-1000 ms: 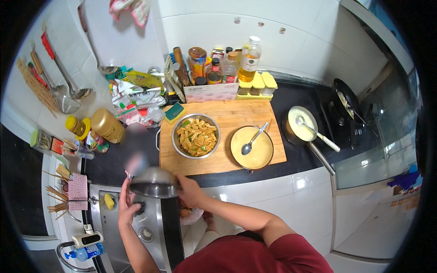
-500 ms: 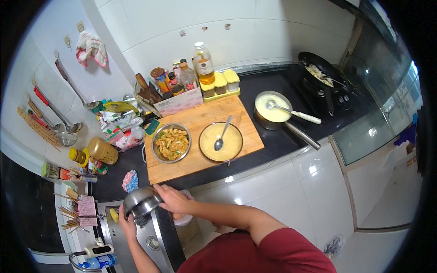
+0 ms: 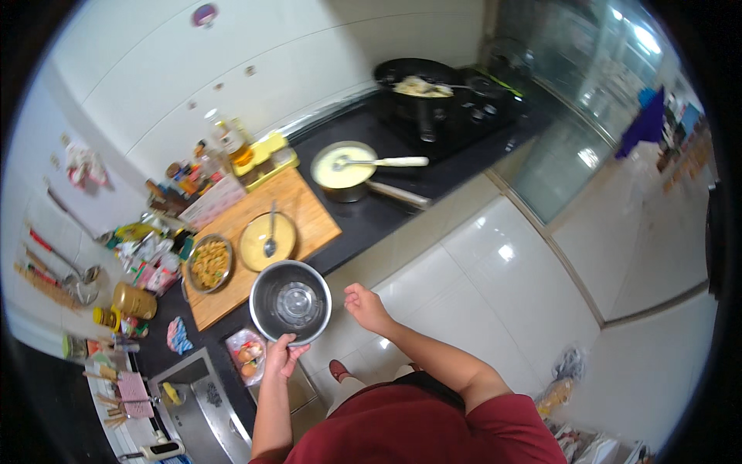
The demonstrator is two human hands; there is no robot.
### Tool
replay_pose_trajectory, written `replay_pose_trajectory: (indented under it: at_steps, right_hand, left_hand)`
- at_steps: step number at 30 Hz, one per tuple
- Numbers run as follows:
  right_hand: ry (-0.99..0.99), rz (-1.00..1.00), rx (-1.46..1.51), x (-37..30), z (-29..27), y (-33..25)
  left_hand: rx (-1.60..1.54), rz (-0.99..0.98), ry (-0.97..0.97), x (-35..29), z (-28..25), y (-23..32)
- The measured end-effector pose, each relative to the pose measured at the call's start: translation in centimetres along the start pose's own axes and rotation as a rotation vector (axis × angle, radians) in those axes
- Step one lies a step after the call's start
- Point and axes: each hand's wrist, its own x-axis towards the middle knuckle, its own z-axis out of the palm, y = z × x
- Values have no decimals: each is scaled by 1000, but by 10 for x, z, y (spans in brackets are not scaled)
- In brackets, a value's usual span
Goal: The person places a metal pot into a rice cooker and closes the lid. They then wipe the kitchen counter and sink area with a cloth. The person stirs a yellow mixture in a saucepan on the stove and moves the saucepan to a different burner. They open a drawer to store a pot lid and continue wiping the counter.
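In the head view, the left hand (image 3: pixel 284 359) has a deep steel bowl (image 3: pixel 294 303) by its near rim, the thumb over the edge and the other fingers curled beneath. That grip probably lets one hand carry it while keeping the inside clear. The bowl is held out in front of the body, its mouth turned up toward the camera, and from this angle overlaps the near edge of the counter (image 3: pixel 363 232). Bright streaks show in its base (shine or wet, one cannot tell).

The right hand (image 3: pixel 366 309) is apart from the bowl, just to its right, fingers loosely bent, with nothing visible in it.

Beyond, the wooden board (image 3: pixel 311 223) likely serves as a stand, bearing a smaller steel dish (image 3: pixel 230 267) of chopped food and a round dish of pale yellow mixture (image 3: pixel 258 241). A spoon (image 3: pixel 270 246) rests in that mixture, its handle against the far rim, presumably for easy reach. The saucepan (image 3: pixel 345 192) stands right of the board, its handle (image 3: pixel 399 195) pointing right. A black wok (image 3: pixel 386 75) sits on the stove, where its contents can be heated. A crumpled cloth (image 3: pixel 178 335) lies by the sink (image 3: pixel 189 417), perhaps for wiping.
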Motion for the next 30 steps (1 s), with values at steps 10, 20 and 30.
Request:
replay_pose_trajectory:
  at_steps: [10,20,30]
  right_hand:
    - [364,274,160,-54,-199,60]
    - [475,440,354,-41,-276,77]
    - [394,155,-104,36,-330,98]
  left_hand:
    - [156,-206,-225,2,174,-111]
    - [264,-297,-284,34,252,-140]
    - [302,-364,-248,104,283,-178]
